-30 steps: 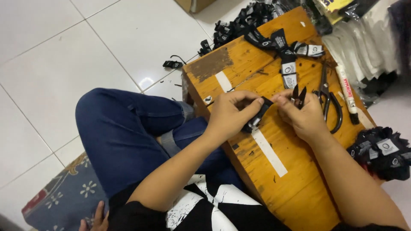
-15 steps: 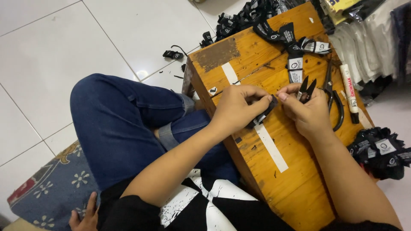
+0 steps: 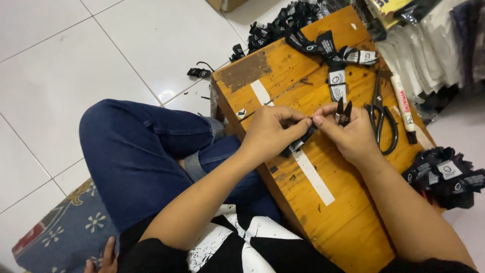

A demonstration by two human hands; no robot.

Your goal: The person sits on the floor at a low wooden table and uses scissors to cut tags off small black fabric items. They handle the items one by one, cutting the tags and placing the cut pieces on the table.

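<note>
My left hand [image 3: 273, 132] and my right hand [image 3: 348, 134] meet over a low wooden table [image 3: 348, 222], both pinching a small black woven label strip [image 3: 298, 143]. The strip hangs between the fingertips of the two hands. My right hand also grips small black thread snips [image 3: 343, 111], blades pointing up. A strip of black and white labels [image 3: 333, 81] lies on the table just beyond my hands.
Black scissors [image 3: 382, 119] and a white marker [image 3: 403, 107] lie right of my hands. Piles of black labels sit at the table's far end [image 3: 288, 20] and on the floor at right [image 3: 447, 177]. White tape strips [image 3: 313, 177] mark the tabletop. My blue-jeaned knee [image 3: 136, 151] is left.
The view has shifted a little. Both hands stay together on the label strip, working it between the fingertips; the snips remain in my right hand.
</note>
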